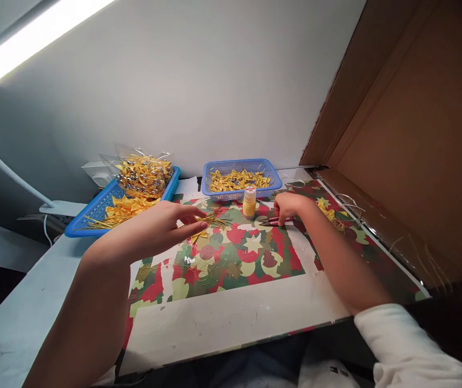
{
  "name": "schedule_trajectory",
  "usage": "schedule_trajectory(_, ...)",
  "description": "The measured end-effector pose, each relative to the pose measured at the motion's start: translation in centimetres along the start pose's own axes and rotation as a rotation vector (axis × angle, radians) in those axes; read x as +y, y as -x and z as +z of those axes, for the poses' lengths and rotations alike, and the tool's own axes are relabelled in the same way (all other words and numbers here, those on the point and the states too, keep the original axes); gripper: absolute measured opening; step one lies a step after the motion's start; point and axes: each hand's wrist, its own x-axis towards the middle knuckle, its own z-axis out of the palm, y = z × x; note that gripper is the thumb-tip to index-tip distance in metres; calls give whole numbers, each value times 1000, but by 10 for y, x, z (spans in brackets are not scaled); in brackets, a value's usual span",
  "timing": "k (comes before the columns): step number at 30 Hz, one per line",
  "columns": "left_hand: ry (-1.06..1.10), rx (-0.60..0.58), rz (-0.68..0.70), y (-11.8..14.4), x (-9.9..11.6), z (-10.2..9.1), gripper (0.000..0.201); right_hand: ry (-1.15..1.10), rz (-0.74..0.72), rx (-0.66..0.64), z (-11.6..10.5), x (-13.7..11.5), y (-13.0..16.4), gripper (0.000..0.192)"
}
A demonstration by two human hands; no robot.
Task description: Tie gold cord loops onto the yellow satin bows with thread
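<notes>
My left hand [174,222] reaches over the patterned sheet with its fingers stretched out and the thumb apart. Just under and beyond its fingertips lies a loose bundle of thin golden cords [217,220], beside a yellow ribbon piece [201,236] partly hidden by the hand. My right hand [289,207] is closed on a small pair of thread snips [271,221], whose pointed blades aim left, low over the sheet. Between the hands stands an upright small bottle or spool with yellow contents and a whitish top [249,203].
A blue basket [81,223] at left holds yellow ribbon pieces and a clear bag [144,175] of more. Another blue basket [241,195] with yellow bows stands at the back. Yellow scraps [330,213] lie right, near a cardboard wall [417,145]. A lamp [41,32] hangs upper left.
</notes>
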Motion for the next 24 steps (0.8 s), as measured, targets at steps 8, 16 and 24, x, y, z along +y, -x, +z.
schedule_trajectory(8,-31,-18,-13,2,3,-2,44,-126,-200,412,-2,-7,8,62)
schedule_trajectory(16,-60,-62,-54,5,8,-5,47,-414,-540,833,8,-24,-9,24)
schedule_trajectory(24,-132,195,117,-9,3,16,66,-745,-843,898,5,-56,38,27)
